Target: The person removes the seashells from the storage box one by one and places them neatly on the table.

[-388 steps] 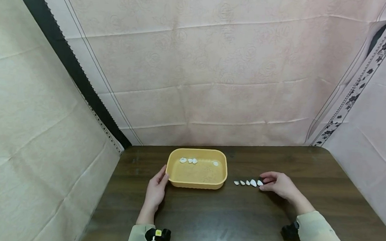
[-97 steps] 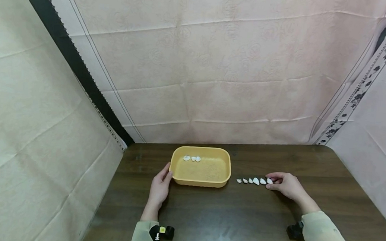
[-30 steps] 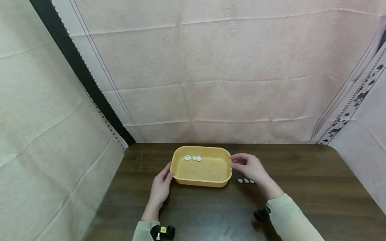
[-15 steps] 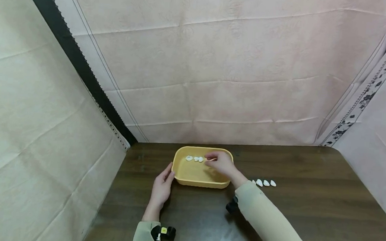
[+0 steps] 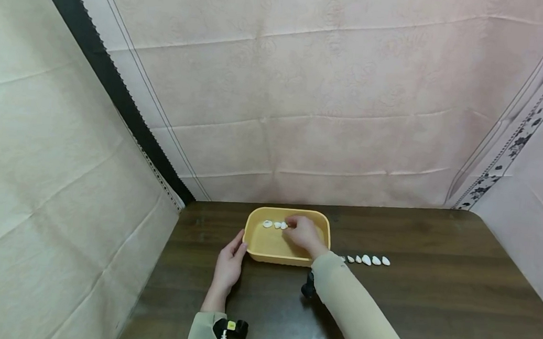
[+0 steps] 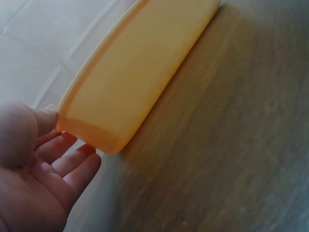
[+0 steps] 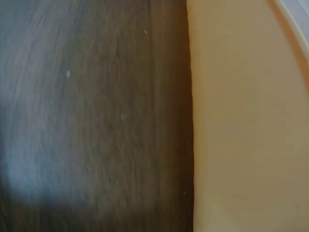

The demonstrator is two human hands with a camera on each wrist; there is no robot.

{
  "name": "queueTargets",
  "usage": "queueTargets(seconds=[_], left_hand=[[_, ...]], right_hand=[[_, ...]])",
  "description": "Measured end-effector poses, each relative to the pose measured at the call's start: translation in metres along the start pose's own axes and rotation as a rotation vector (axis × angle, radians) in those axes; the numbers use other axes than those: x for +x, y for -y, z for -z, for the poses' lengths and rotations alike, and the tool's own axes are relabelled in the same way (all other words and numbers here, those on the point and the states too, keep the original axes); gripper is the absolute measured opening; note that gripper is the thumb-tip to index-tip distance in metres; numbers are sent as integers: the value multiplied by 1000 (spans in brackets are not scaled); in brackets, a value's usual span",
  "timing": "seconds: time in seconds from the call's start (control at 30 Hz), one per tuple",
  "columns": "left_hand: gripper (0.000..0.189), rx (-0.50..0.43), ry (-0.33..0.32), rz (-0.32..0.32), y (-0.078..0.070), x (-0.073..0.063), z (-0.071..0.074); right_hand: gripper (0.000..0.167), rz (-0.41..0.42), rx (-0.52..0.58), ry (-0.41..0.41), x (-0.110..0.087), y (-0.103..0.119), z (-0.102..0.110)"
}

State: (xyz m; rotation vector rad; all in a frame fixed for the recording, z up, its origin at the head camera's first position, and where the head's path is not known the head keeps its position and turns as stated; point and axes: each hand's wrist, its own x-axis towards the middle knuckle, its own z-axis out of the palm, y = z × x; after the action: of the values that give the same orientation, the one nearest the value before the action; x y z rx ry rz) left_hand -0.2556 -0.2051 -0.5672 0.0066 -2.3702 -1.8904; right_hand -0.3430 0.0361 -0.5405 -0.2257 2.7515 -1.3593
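The yellow plastic tray [image 5: 275, 254] stands near the table's far edge. At its left side my left hand [image 5: 228, 266] holds the rim; in the left wrist view the thumb [image 6: 47, 118] and fingers grip the tray's corner. Inside the tray lie 3 small white pieces [image 5: 267, 224], perhaps shells or pebbles, in a short row. My right hand [image 5: 306, 234] reaches over the right side into the tray, fingertips by the rightmost piece [image 5: 284, 225]. Whether it pinches the piece is hidden. The right wrist view shows only the tray's outer wall [image 7: 241, 125] and the table.
On the dark wooden table [image 5: 271, 306], several similar white pieces [image 5: 366, 260] form a row right of the tray. My right sleeve [image 5: 356, 307] partly covers the row's left end. Pale cloth [image 5: 303, 114] hangs behind the table and at both sides.
My right hand has left the row on the table, where it set another white piece at the right end, and moved left into the tray. The left hand still holds the tray.
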Motion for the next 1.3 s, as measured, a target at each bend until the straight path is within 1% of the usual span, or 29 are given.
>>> queueTargets(seconds=[0.13,0.27,0.5,0.57,0.67,0.77,0.9,1.07,1.2,1.3], left_hand=[[49,-1,-1,6,-1,-1,0],[49,-4,-4,7,-1,0,0],[49,-1,-3,6,0,0,-1],[49,-3,-4,7,0,0,-1],[49,-8,-5,6,0,0,-1],[49,-14,-5,2,-1,0,-1],[49,-5,-6,-2,1,0,-1],[49,-5,2,-2,1,-1,-2],[50,-9,2,0,-1,-2,-2],[50,-14,-1,2,-2,-2,-1]], right_hand=[[37,10,-8,-17,2,1,-7],[36,-9,0,-34,4,-1,-12],[23,12,-30,-75,2,-1,-12],[24,5,-26,-71,1,0,-11],[30,-21,-10,-56,2,0,-12],[33,-18,-20,-50,4,0,-14],[31,-18,-37,-52,6,-1,-16],[27,-34,-43,-62,3,2,-17],[29,-49,-25,-56,1,3,-17],[32,-42,-14,-48,-1,5,-15]])
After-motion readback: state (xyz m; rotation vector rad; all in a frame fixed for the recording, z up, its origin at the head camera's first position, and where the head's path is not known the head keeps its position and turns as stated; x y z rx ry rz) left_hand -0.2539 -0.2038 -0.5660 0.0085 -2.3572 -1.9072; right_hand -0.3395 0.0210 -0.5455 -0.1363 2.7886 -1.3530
